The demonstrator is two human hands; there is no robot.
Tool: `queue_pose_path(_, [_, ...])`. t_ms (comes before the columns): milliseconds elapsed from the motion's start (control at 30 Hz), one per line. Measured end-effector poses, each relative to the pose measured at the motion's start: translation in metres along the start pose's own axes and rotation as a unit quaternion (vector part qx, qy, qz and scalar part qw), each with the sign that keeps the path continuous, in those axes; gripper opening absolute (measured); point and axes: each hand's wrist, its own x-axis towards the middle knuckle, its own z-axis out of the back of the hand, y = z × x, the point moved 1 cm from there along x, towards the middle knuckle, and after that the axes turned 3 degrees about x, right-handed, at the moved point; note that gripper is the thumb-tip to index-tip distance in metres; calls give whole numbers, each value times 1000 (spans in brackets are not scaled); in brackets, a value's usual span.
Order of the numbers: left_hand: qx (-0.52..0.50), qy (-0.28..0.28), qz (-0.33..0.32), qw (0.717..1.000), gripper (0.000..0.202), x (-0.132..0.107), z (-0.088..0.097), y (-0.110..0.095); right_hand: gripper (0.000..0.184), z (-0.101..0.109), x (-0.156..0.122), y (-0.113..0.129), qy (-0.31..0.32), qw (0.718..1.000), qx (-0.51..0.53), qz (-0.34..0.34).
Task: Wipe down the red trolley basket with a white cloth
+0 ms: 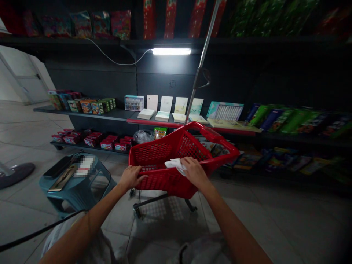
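A red plastic shopping basket on wheels [159, 154] stands on the tiled floor in front of me, with its metal pull handle [202, 62] slanting up to the top. My left hand [132, 177] grips the basket's near rim, fingers curled over the edge. My right hand [194, 170] presses a white cloth [174, 164] against the near rim, fingers closed on it. Both forearms reach in from the bottom of the view.
Dark shelves [110, 115] behind the basket carry boxed toys, notebooks and coloured packs, lit by a tube lamp [171, 51]. A teal plastic stool [74, 183] with flat items on it stands at the left. A fan base [15, 174] lies at the far left.
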Motion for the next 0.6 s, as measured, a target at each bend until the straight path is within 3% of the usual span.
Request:
queue_pose_path(133, [-9,1,4,1000,42,3,-2,4,36,8,-14,-36,-116,992,11,-57])
queue_pose_path(233, [-15,4,8,1000,44,6,-3,2,31,8,-18,-42,-179,979,-16,-98])
queue_pose_path(467, [-21,11,0,1000,45,17,-7,2,25,5,-8,-42,-179,969,-10,-169])
queue_pose_path(600, [-31,17,-14,999,45,23,-11,6,46,2,1,-46,-191,957,59,-211])
